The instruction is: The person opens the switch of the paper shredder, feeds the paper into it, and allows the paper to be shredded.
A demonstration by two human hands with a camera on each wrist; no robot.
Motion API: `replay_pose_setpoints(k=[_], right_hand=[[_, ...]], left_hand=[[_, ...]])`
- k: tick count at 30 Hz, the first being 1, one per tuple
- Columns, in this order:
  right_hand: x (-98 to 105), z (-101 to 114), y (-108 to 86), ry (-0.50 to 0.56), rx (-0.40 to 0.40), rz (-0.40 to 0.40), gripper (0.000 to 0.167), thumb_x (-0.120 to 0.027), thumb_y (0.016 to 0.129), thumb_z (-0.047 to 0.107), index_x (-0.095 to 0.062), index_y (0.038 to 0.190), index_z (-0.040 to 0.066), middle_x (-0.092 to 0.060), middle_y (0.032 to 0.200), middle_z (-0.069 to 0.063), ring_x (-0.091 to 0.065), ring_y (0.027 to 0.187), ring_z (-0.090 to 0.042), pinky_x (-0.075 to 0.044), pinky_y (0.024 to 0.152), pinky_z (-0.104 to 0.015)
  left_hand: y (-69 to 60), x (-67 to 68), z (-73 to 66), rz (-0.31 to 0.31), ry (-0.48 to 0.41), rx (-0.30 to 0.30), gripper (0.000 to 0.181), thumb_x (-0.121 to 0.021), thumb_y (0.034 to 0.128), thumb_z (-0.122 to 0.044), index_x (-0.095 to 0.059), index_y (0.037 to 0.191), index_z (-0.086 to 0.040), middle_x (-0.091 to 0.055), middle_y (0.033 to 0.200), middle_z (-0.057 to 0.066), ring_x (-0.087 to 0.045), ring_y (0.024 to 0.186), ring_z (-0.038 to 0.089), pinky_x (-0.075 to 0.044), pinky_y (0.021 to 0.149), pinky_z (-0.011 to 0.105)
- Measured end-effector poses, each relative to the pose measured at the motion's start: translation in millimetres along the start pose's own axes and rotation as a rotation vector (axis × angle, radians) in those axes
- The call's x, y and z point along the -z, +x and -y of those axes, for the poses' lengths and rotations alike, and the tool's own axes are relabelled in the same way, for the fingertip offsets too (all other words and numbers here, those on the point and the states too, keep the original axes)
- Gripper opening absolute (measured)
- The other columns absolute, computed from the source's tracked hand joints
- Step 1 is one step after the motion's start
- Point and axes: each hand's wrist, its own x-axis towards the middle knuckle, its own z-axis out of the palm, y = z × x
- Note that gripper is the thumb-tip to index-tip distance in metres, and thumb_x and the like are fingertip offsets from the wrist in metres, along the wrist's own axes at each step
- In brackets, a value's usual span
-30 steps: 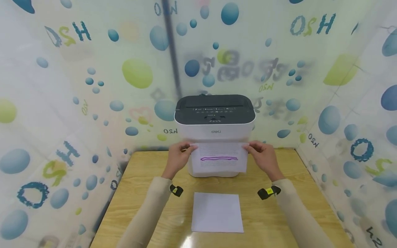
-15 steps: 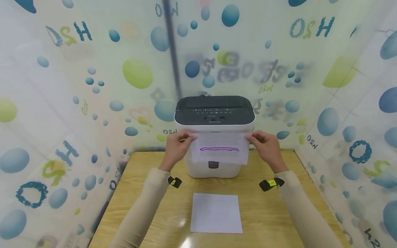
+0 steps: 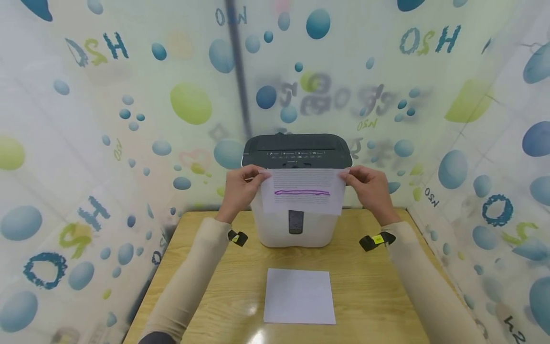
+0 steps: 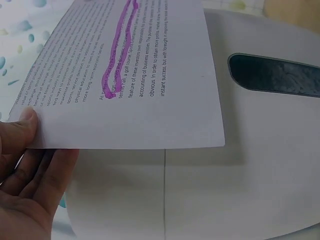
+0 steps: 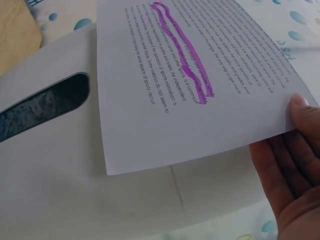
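Observation:
A printed sheet of paper (image 3: 302, 203) with a purple marker outline hangs in front of the white paper shredder (image 3: 275, 234). My left hand (image 3: 241, 188) pinches its upper left corner between thumb and fingers. At the opposite upper corner, my right hand (image 3: 371, 191) pinches the sheet the same way. The sheet's top edge overlaps the front rim of the shredder's dark top (image 3: 296, 148). In the left wrist view, the thumb (image 4: 20, 132) lies on the printed face with the fingers behind. The right wrist view shows the other thumb (image 5: 304, 112) likewise on the paper.
A blank-looking white sheet (image 3: 299, 296) lies on the wooden table (image 3: 365, 272) in front of the shredder. The shredder's dark window (image 3: 295, 222) shows below the held paper. Patterned curtain walls (image 3: 193, 102) enclose the table at the back and sides.
Both hands have raised the printed sheet from the shredder's lower front up to its top rim. The dark window has come into view beneath it. The sheet on the table stays put.

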Motion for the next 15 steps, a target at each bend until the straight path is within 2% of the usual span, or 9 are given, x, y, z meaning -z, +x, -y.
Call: replay_pose_setpoints(k=[7, 10, 15], right_hand=[[6, 11, 16.5, 0.016, 0.008, -0.043, 0.031, -0.074, 0.095, 0.035, -0.077, 0.103, 0.005, -0.073, 0.083, 0.016, -0.066, 0.079, -0.006, -0.054, 0.072, -0.018], [9, 19, 22.7, 0.016, -0.005, -0.05, 0.032, -0.074, 0.095, 0.036, -0.078, 0.104, 0.005, -0.072, 0.083, 0.021, -0.066, 0.08, -0.004, -0.054, 0.074, -0.017], [14, 33, 37.1, 0.035, 0.037, -0.045, 0.03, -0.075, 0.095, 0.033, -0.077, 0.103, 0.005, -0.072, 0.081, 0.02, -0.068, 0.081, -0.011, -0.055, 0.074, -0.017]], left_hand=[[20.5, 7.4, -8.5, 0.005, 0.007, -0.06, 0.01, -0.076, 0.0942, -0.021, -0.08, 0.093, -0.012, -0.076, 0.079, 0.008, -0.059, 0.062, 0.013, -0.044, 0.056, 0.025], [29.6, 11.5, -13.3, 0.018, -0.001, -0.064, 0.01, -0.077, 0.0939, -0.02, -0.08, 0.093, -0.011, -0.076, 0.079, 0.009, -0.057, 0.062, 0.013, -0.042, 0.057, 0.024], [44.9, 17.7, -19.3, 0.032, 0.007, -0.048, 0.011, -0.076, 0.0942, -0.021, -0.08, 0.094, -0.01, -0.075, 0.077, 0.011, -0.052, 0.058, 0.013, -0.038, 0.056, 0.024]])
